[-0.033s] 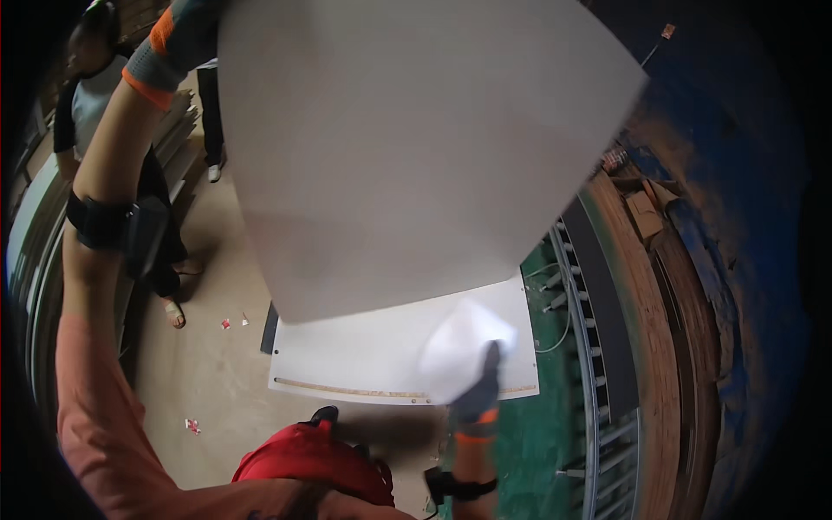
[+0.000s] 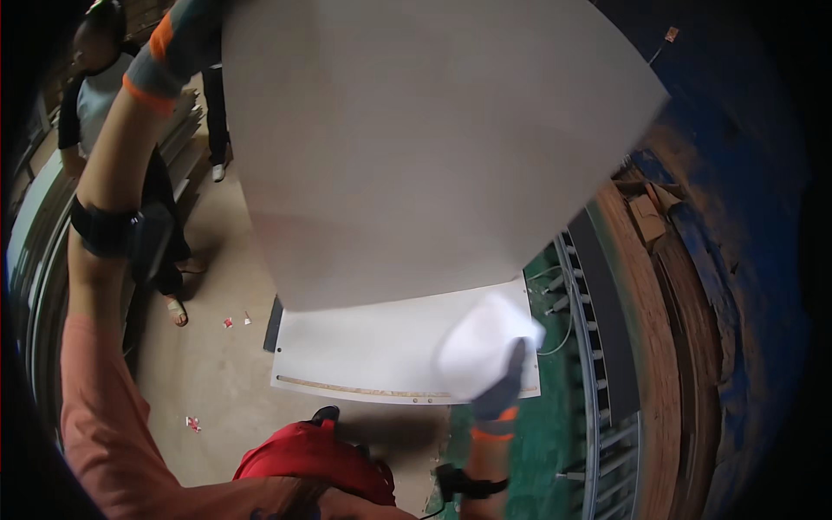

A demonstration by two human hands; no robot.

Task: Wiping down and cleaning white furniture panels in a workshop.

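While the large pale panel (image 2: pixel 433 156) is angled up across the upper middle of the view, its upper left edge is met by the gloved left hand (image 2: pixel 189 52), raised on an outstretched arm; fingers are lost in the dark at the frame edge, so whether the panel is gripped or only steadied cannot be told. Hands are well apart. A white cloth (image 2: pixel 485 342) is clamped in the gloved right hand (image 2: pixel 501 394), one dark digit laid over it; cloth is motion-blurred, so contact with the white board (image 2: pixel 364 347) behind it cannot be confirmed. White board is partly covered in view by the panel's lower edge; a tan strip (image 2: pixel 347 387) is seen along its near edge. Both gloves are grey with orange bands; black straps are worn on both forearms. To the right, a roller conveyor (image 2: pixel 598 381) is placed beside green flooring (image 2: pixel 529 459), with brown boards (image 2: pixel 646 286) beyond and torn cardboard (image 2: pixel 646 217) lying on them. To the left, a co-worker (image 2: pixel 104 95) is seen near stacked sheets (image 2: pixel 43 234), a second person's legs (image 2: pixel 217 113) behind. Red-and-white scraps (image 2: pixel 192 424) are scattered on the floor (image 2: pixel 217 364).
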